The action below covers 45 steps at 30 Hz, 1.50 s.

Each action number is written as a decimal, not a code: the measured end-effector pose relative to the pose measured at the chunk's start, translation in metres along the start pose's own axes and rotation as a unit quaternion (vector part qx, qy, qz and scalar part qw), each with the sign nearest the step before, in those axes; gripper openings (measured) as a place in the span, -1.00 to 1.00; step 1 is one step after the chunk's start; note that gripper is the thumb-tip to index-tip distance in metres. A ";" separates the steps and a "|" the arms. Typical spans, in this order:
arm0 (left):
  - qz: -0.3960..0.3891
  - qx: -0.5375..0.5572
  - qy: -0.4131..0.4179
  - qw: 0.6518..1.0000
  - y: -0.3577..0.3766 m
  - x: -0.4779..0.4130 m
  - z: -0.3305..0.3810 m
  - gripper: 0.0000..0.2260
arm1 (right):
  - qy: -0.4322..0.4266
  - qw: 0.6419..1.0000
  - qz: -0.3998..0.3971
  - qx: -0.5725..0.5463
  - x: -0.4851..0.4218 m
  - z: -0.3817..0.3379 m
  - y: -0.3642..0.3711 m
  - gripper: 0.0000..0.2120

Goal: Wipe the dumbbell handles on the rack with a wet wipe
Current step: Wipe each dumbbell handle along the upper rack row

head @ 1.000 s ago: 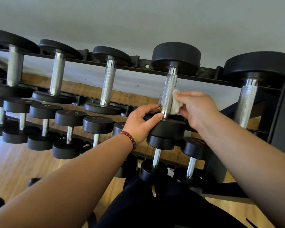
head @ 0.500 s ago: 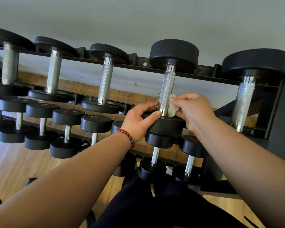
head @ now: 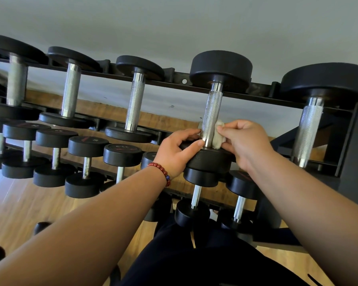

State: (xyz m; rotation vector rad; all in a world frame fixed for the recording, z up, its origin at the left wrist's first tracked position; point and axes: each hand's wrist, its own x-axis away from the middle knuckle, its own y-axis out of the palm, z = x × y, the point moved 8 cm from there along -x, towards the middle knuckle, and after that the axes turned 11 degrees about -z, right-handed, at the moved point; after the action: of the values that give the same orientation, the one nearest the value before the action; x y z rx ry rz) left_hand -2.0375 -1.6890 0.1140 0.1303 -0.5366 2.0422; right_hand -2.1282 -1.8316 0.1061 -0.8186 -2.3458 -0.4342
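Your right hand [head: 244, 143] has the wet wipe [head: 217, 137] bunched up and pinched between thumb and curled fingers [head: 229, 125], and it presses the white wad against the right side of the knurled steel handle [head: 212, 112], low down, just above the near head. That handle belongs to the fourth dumbbell [head: 220, 67] from the left on the top row of the rack [head: 174, 79]; the dumbbell lies across the rails with its far head on the back rail. Your left hand [head: 174, 153] grips the near head [head: 211, 159] of the same dumbbell from the left: the thumb [head: 194, 144] lies across the head's upper face, its tip right beside the base of the handle, and the other fingers curl round the far side of the rim. A red bead bracelet [head: 161, 172] sits on your left wrist. Three more dumbbells rest to the left on the top row and a larger one [head: 322, 81] to the right, each apart from its neighbour. Smaller dumbbells [head: 87, 147] fill the lower row beneath, above a wooden floor [head: 19, 203]. Your dark trousers [head: 184, 261] show at the bottom between your forearms.
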 end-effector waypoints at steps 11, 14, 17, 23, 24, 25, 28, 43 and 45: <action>-0.003 0.006 -0.003 1.000 0.000 -0.001 -0.002 -0.41 | -0.012 1.000 0.000 0.000 0.007 -0.001 -0.003 -0.92; -0.013 0.011 -0.004 1.000 0.000 -0.001 -0.001 -0.37 | -0.026 0.999 -0.016 -0.035 0.014 -0.007 -0.006 -0.93; -0.016 0.030 -0.018 0.999 0.000 0.000 -0.002 -0.36 | -0.046 0.995 -0.051 -0.074 0.017 -0.018 0.005 -0.93; 0.062 0.209 -0.052 0.975 -0.024 -0.004 0.004 -0.55 | -0.121 0.988 -0.079 0.048 0.021 -0.045 0.031 -0.91; 0.057 0.222 -0.055 0.972 -0.027 -0.007 0.008 -0.60 | -0.124 0.988 -0.083 0.046 0.021 -0.045 0.036 -0.90; 0.050 0.232 -0.060 0.970 -0.030 -0.011 0.012 -0.68 | -0.127 0.988 -0.084 0.039 0.022 -0.045 0.039 -0.89; 0.022 0.263 -0.070 0.962 -0.032 -0.018 0.020 -0.81 | -0.154 0.985 -0.040 0.062 0.026 -0.044 0.043 -0.87; 0.041 0.198 -0.134 0.970 -0.042 -0.066 0.020 -0.83 | -0.208 0.931 0.191 0.230 0.048 -0.022 0.029 -0.80; 0.014 0.235 -0.134 0.963 -0.033 -0.070 0.021 -0.85 | -0.206 0.931 0.194 0.232 0.048 -0.022 0.029 -0.80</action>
State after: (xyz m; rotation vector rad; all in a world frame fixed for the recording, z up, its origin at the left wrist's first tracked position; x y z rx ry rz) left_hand -1.9764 -1.7405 0.1221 0.6932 -0.2046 2.1593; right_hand -2.1294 -1.7988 0.1567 -1.1785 -2.4140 0.4890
